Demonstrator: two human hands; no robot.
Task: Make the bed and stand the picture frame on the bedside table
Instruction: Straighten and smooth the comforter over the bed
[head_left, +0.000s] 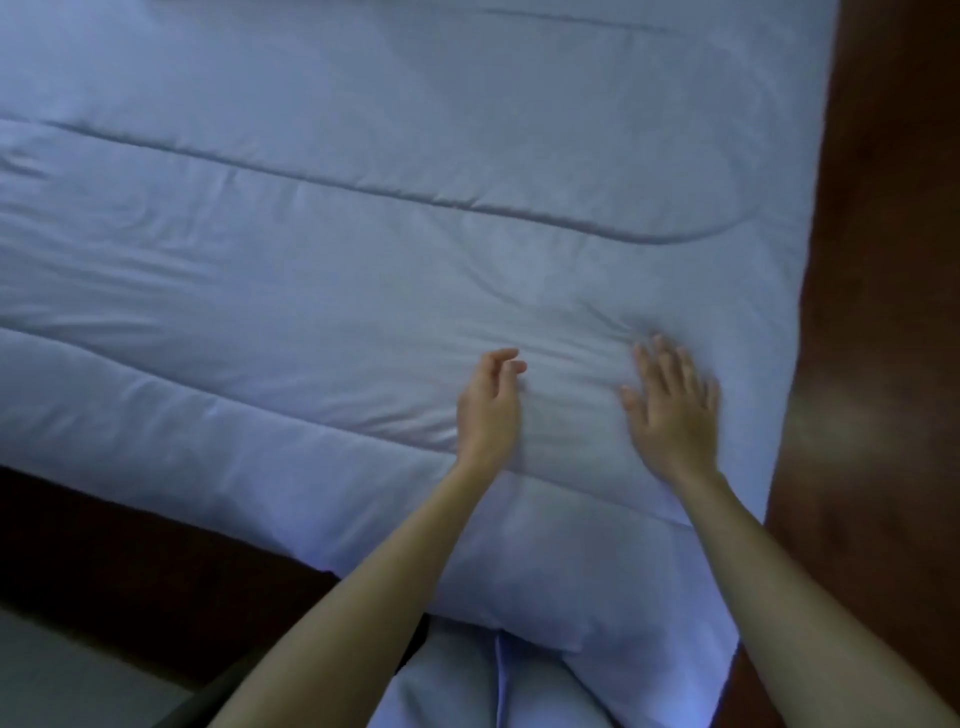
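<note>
the pale blue quilted comforter (363, 234) lies spread over the bed and fills most of the view. long stitched channels run across it, and one seam curves round near the right side. soft creases gather in the fabric just ahead of the two hands.

both bare arms reach forward from the bottom of the view, over the near edge of the comforter. the right hand (672, 410) lies palm down on the comforter close to its right border, fingers straight and spread, grasping nothing; it is blurred, so the fingertips are hard to make out. the left hand (488, 405) is just beside it, a little apart, turned on its edge with the thumb side up. its fingers are loosely curved and released, with nothing held between them. i cannot tell whether its lower edge rests on the fabric or hangs just above it.

the comforter's near right corner bulges out over a second layer of pale fabric (545, 686) with a seam down its middle.

along the right side of the comforter runs a glossy reddish-brown wood surface (883, 260). under the comforter's near edge at the lower left sits a dark brown wooden band (130, 545), and below that a patch of grey floor (52, 670).
</note>
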